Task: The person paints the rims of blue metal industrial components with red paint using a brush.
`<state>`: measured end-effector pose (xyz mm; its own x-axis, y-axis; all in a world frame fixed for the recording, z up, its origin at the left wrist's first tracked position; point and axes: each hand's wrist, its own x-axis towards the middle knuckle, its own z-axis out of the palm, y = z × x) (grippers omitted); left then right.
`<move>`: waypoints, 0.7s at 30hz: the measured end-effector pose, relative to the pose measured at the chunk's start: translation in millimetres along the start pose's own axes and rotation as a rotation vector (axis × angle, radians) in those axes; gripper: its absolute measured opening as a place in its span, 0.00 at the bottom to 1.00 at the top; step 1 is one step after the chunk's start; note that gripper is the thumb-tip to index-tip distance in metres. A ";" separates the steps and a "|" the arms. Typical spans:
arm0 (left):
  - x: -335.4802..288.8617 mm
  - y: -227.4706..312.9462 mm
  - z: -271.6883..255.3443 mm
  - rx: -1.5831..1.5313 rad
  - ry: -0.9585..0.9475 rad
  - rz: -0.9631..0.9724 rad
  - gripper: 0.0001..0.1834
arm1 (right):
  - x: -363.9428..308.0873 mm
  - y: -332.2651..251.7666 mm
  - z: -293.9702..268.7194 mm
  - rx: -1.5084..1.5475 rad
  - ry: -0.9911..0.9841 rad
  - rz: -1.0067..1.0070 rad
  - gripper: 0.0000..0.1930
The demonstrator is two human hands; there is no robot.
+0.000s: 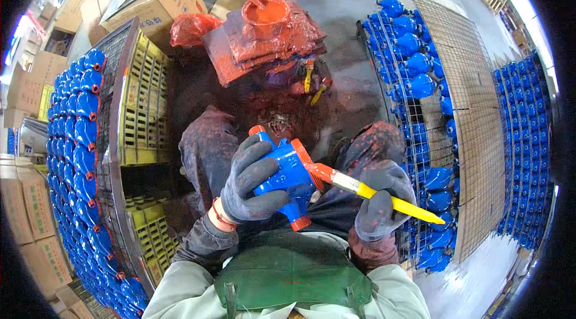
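My left hand [252,178], in a dark grey glove, is closed around a blue-painted metal casting [284,170] shaped like a pipe fitting or meter body. Its ends are red, and its wide round rim on the right is coated red. My right hand [384,199], gloved too, grips a paintbrush [402,204] by its yellow handle. The brush's red-wet bristles point left and touch or nearly touch the casting's rim. Between and beyond my knees stands a tub of red paint [266,14] with a stick in it, on a stack of paint-soaked sheets [252,49].
Blue castings stand in rows on a rack at left [84,121]. More blue castings [414,61] lie on a wire-mesh shelf [462,109] at right. Yellow crates [144,103], a cardboard box [156,1] and a red plastic bag [195,29] are around. Two yellow-handled brushes [308,76] lie by the stack.
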<state>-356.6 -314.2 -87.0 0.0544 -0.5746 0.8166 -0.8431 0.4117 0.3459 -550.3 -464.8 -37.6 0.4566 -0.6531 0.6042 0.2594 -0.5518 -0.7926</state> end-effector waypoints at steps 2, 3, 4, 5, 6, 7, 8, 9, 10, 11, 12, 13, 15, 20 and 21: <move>-0.8 6.3 4.3 -0.004 0.056 -0.053 0.33 | -7.5 -1.5 -2.9 0.015 0.010 0.071 0.08; -0.9 9.4 8.8 -0.013 0.121 -0.087 0.33 | -12.1 0.1 -4.4 0.029 0.023 0.101 0.08; -0.9 11.3 12.9 -0.014 0.166 -0.117 0.33 | -17.2 2.6 -5.7 0.043 0.034 0.131 0.08; -1.0 13.4 13.7 -0.047 0.191 -0.167 0.35 | -23.0 6.1 -5.4 0.107 0.062 0.171 0.08; -1.0 15.1 13.5 -0.124 0.190 -0.219 0.36 | -28.1 8.0 -7.3 0.095 0.128 0.207 0.09; -1.0 17.4 12.0 -0.176 0.186 -0.256 0.37 | -32.3 10.7 -7.7 0.105 0.187 0.244 0.09; -0.3 17.9 8.9 -0.163 0.204 -0.286 0.39 | -36.3 13.8 -6.0 0.129 0.239 0.287 0.10; 1.4 19.2 5.7 -0.196 0.245 -0.379 0.41 | -37.8 18.0 -5.8 0.105 0.303 0.319 0.11; 2.8 17.5 -3.6 -0.175 0.309 -0.444 0.44 | -38.2 20.2 -7.9 0.037 0.331 0.362 0.12; 1.5 17.6 -22.1 -0.318 0.283 -0.596 0.53 | -38.5 22.8 -9.9 0.134 0.368 0.429 0.13; 5.0 13.9 -27.7 -0.539 0.437 -0.760 0.60 | -36.4 26.2 -12.9 0.178 0.369 0.501 0.14; 5.2 6.8 -43.8 -0.683 0.529 -0.848 0.60 | -34.1 34.2 -12.7 0.108 0.379 0.504 0.13; 7.2 -12.6 -79.2 -0.823 0.612 -0.982 0.60 | -31.8 42.5 -14.2 0.119 0.298 0.552 0.14; 12.3 -95.6 -181.9 -0.375 0.663 -0.912 0.50 | -27.2 66.6 9.4 0.199 0.211 0.678 0.15; 11.2 -116.2 -200.8 -0.232 0.644 -0.922 0.48 | -24.6 72.1 18.4 0.182 0.202 0.637 0.15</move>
<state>-150.6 -226.5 -25.2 0.9198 -0.2844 0.2704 -0.2254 0.1813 0.9572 -527.1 -478.9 -111.1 0.4045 -0.9145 0.0058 0.1399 0.0557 -0.9886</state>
